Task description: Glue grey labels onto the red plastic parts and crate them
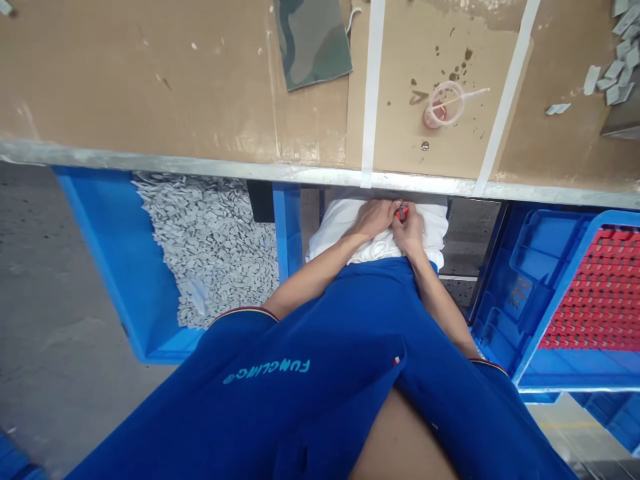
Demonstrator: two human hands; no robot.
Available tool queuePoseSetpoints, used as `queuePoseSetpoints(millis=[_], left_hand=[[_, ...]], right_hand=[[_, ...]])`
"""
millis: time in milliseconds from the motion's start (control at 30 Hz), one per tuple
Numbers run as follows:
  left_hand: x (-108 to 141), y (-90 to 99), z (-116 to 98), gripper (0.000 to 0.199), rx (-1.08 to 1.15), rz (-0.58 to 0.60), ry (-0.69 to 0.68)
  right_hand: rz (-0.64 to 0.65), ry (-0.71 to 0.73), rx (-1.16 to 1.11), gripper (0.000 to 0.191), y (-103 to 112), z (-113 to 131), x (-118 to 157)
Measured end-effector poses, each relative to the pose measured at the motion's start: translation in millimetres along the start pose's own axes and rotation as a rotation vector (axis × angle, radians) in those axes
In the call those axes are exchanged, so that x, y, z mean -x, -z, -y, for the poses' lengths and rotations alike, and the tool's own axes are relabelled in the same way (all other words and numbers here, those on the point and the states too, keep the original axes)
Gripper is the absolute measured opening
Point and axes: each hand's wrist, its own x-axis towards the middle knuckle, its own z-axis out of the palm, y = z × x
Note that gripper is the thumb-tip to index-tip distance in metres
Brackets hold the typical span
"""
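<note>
Both of my hands meet over a white cloth [333,223] on my lap, just below the table edge. Between them is a small red piece [402,213] with a dark grey part on it. My left hand [376,217] has its fingers closed at the left side of the piece. My right hand [410,230] grips the piece from the right, thumb and fingers pressed together. The fingertips partly hide the piece, so its full shape cannot be made out.
The table [200,87] holds a camouflage sheet [315,43], a plastic cup [436,115] with a stick, and grey pieces [620,70]. A blue bin [100,233] of grey pieces stands left; a blue crate [555,300] with red parts [595,293] stands right.
</note>
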Motion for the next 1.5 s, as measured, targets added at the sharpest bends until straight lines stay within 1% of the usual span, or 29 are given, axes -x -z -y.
queuePoseSetpoints(millis=[100,200,267,333,467,600,667,733,833,900,1000,1100,1200,1300,1433,1500], left_hand=[[0.5,0.5,-1.2,0.052,0.020,-0.013,0.010],[0.0,4.3,-0.1,0.057,0.059,-0.004,0.012],[-1.3,7.8,3.7,0.055,0.128,0.001,-0.023],[-2.9,11.1,9.4,0.050,0.213,0.009,-0.081],[-6.5,13.5,21.0,0.045,0.361,0.073,-0.176],[-10.9,10.4,27.9,0.036,0.528,0.174,-0.212],[-12.5,9.0,29.3,0.034,0.601,0.199,-0.214],[-12.9,9.0,29.2,0.035,0.639,0.208,-0.211],[-11.6,12.0,26.2,0.046,0.582,0.200,-0.194],[-10.2,14.4,22.6,0.050,0.495,0.162,-0.161],[-8.3,15.7,16.4,0.047,0.368,0.070,-0.111],[-6.6,14.1,10.8,0.043,0.290,0.025,-0.099],[-4.7,12.1,6.3,0.042,0.249,0.006,-0.073],[-2.7,11.5,2.6,0.040,0.200,-0.010,-0.038],[-0.6,11.6,-1.9,0.047,0.141,0.009,0.020],[0.4,11.4,-3.6,0.048,0.139,-0.003,0.036]], right_hand=[[0.008,0.012,0.008,0.018,0.7,2.1,1.3],[0.008,-0.011,-0.023,0.014,-0.7,4.9,0.2],[0.004,-0.035,-0.046,0.012,-2.1,5.7,-1.1],[0.002,-0.050,-0.062,0.014,-2.9,5.4,-1.7],[-0.006,-0.034,-0.126,0.024,-0.9,1.8,-1.2],[0.046,0.045,-0.254,0.036,0.8,-3.0,-2.9],[0.081,0.037,-0.306,0.040,-0.3,-5.1,-4.8],[0.114,-0.014,-0.314,0.040,-2.1,-6.4,-6.7],[0.131,-0.073,-0.267,0.031,-3.9,-6.3,-9.0],[0.124,-0.078,-0.237,0.024,-3.8,-4.6,-9.9],[0.091,-0.069,-0.175,0.020,-2.3,-0.9,-10.8],[0.065,-0.055,-0.112,0.017,-1.2,1.4,-11.5],[0.064,-0.043,-0.076,0.015,-1.4,0.8,-12.1],[0.058,0.001,-0.037,0.015,-2.0,-1.5,-12.2],[0.057,0.011,0.001,0.014,-2.1,-4.2,-11.5],[0.068,0.009,0.013,0.014,-1.4,-4.4,-11.0]])
